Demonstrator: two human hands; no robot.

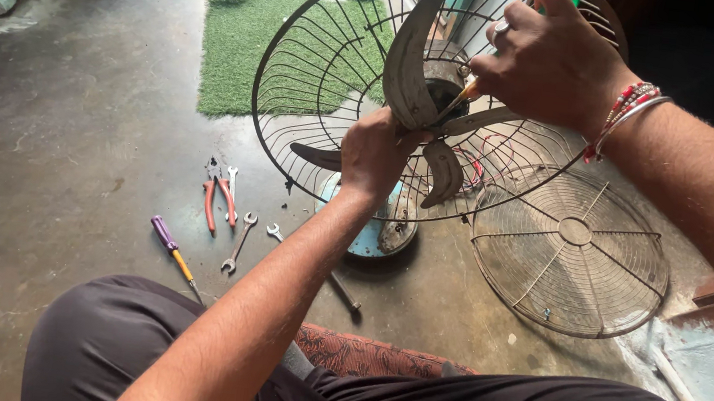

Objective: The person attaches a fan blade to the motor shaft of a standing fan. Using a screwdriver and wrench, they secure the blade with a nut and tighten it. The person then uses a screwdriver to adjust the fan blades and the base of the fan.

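Your right hand (552, 57) grips a screwdriver (466, 94), its tip hidden at the fan hub (442, 85). Your left hand (376, 153) closes on a fan blade (409, 59), fingers tucked out of sight behind it. The rear guard (318, 71) rings the blades; the loose front guard (571, 252) lies on the floor (67, 150). Pliers (215, 200), wrenches (238, 241) and a purple-handled screwdriver (172, 251) lie nearby.

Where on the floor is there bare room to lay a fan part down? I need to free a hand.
The widest bare patch is the concrete floor left of the pliers, short of the green mat. A smaller patch lies between the fan base and the loose grille. Around the wrenches and screwdriver it is crowded.
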